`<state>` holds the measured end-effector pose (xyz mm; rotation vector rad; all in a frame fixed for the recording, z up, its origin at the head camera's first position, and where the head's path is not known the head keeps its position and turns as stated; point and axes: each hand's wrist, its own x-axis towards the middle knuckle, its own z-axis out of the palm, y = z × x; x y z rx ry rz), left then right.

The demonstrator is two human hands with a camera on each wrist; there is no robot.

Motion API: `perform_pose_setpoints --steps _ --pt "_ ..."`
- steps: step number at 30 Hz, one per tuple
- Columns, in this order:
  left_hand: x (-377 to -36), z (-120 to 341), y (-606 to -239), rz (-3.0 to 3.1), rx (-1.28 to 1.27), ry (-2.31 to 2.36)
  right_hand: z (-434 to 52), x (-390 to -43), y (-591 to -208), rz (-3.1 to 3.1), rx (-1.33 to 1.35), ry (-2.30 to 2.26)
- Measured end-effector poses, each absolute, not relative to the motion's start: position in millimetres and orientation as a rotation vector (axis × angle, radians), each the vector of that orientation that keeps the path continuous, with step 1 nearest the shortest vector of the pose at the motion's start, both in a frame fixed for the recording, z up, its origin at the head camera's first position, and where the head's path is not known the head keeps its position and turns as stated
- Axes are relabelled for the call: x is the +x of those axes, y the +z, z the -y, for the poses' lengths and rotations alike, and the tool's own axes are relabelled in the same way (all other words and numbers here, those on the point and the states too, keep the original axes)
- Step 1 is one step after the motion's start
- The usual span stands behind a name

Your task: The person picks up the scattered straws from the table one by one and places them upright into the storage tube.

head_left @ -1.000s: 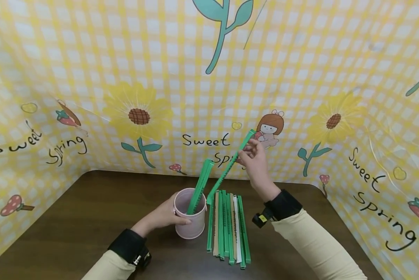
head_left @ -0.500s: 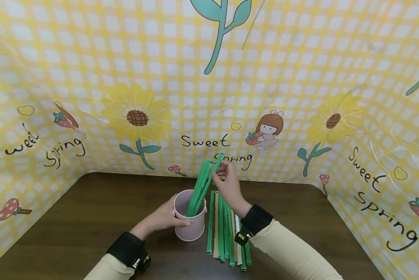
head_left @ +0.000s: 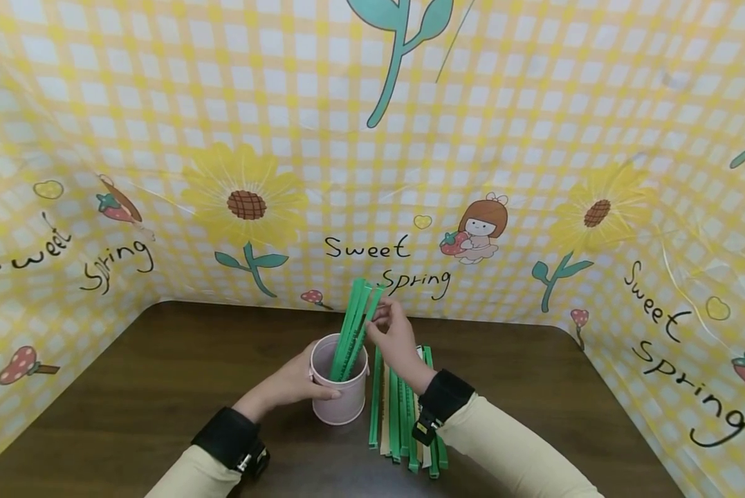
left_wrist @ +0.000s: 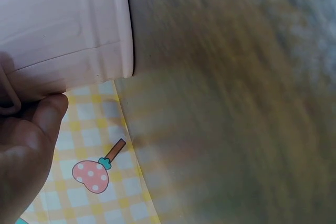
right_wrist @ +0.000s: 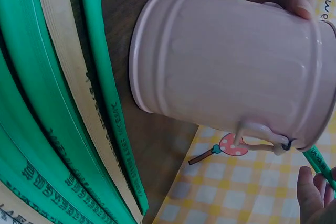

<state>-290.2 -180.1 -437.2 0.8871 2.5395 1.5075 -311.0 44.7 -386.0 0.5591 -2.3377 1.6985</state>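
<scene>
A small pale pink metal bucket (head_left: pixel 339 407) stands upright on the table. My left hand (head_left: pixel 292 382) grips its left side, thumb across the front near the rim. Several slim green printed wrapped sticks (head_left: pixel 349 325) lean in the bucket, tops well above the rim. My right hand (head_left: pixel 398 340) pinches another green wrapped stick (head_left: pixel 373 305) near its upper end; its lower end is down inside the bucket. In the right wrist view, the fingers (right_wrist: pixel 311 195) hold this stick (right_wrist: pixel 317 161) beyond the bucket's rim. The left wrist view has the left hand (left_wrist: pixel 26 150) against the bucket (left_wrist: pixel 58 30).
Right of the bucket lies a row of wrapped sticks (head_left: pixel 396 422), mostly green, with some tan and a white one, partly under the right forearm. The dark wooden table (head_left: pixel 521 415) is bounded by a yellow checked cloth (head_left: pixel 322 166) at the back and sides.
My right hand has moved left and down, bringing its green stick from over the row into the bucket beside the others. The left hand stays on the bucket.
</scene>
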Motion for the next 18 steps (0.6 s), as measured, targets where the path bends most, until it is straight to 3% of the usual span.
perform_pose_setpoints --steps 18 --pt "-291.2 181.3 -438.3 -2.528 0.879 1.510 -41.4 -309.3 -395.8 2.372 0.621 1.689"
